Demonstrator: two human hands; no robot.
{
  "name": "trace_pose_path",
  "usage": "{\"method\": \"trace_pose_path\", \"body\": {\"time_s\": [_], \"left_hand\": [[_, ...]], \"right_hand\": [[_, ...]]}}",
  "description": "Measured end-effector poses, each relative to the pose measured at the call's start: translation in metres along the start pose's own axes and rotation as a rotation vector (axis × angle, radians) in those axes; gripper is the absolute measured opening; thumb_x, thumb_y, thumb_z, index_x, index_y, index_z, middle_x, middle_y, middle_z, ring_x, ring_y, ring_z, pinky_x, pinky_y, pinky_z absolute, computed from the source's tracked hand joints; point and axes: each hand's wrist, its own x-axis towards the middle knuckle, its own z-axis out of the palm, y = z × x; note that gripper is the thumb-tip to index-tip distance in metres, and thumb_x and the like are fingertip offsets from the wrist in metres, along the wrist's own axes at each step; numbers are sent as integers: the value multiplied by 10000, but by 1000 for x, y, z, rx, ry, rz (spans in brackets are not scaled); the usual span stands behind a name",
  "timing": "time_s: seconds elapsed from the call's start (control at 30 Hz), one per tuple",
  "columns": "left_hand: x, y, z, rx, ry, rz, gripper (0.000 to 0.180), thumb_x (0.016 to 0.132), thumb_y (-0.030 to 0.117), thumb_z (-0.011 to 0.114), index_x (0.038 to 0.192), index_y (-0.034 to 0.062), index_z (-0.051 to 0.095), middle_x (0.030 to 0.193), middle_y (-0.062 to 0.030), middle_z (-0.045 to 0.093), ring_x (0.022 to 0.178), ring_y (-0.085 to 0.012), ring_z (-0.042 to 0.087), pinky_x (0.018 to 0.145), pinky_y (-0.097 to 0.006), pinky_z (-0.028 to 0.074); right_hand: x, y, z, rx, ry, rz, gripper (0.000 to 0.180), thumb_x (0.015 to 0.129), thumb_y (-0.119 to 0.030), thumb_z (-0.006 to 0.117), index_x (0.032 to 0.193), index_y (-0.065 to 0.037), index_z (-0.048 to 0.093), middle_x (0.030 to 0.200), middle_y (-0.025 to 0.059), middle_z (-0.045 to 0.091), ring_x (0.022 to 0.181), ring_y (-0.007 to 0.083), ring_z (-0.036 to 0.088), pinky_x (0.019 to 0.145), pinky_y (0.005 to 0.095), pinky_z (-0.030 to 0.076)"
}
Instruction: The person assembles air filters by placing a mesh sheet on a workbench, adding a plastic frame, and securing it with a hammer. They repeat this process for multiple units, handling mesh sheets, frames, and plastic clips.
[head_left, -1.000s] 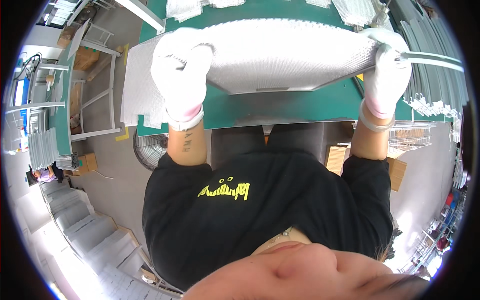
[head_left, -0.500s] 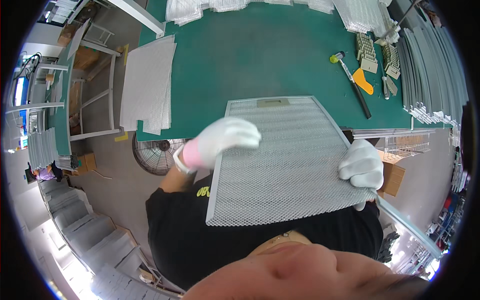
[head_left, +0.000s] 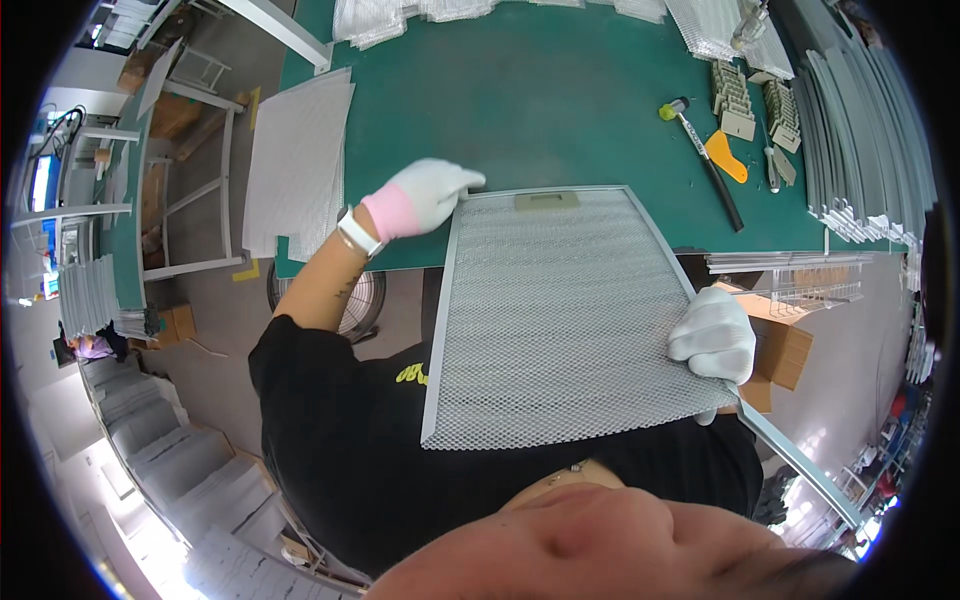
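Observation:
A silver mesh filter panel lies in front of me, its far end on the green table and its near end over my lap. Light metal strips frame its far and left edges, and a small beige latch plate sits at the far edge. My left hand, in a white glove with a pink cuff, is closed at the panel's far left corner. On the right edge my right hand, also gloved, is wrapped round a metal frame strip, whose free end juts toward the lower right.
Mesh sheets are stacked at the table's left. On the right lie a mallet, an orange scraper, a screwdriver and rows of beige latch plates. Many metal strips stand at the far right. Below is a fan.
My left hand has moved from above the panel's left side out to its far left corner. My right hand and the strip have shifted slightly left.

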Motion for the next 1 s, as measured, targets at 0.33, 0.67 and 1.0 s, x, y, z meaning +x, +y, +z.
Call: {"method": "trace_pose_path", "body": {"time_s": [0.33,0.67,1.0], "left_hand": [[179,56,25,131,-101,377,270,896,253,572,1047,88,722,1003,-115,699,959,-295,665,853,-415,521],[219,95,24,247,-435,234,252,760,186,652,974,111,761,929,-86,737,863,-281,691,758,-396,539],[169,92,-12,140,-203,267,322,873,346,637,1051,94,730,957,-120,724,883,-306,680,806,-398,535]], "right_hand": [[-12,1,1,63,-19,23,673,905,-555,645,530,-121,293,515,28,394,352,138,392,329,299,208],[-17,0,6,63,58,52,639,950,-597,546,598,-113,321,500,10,364,334,121,362,322,289,182],[-16,3,10,-186,369,119,472,963,-519,597,866,-66,510,555,39,485,400,163,477,406,309,312]]}}
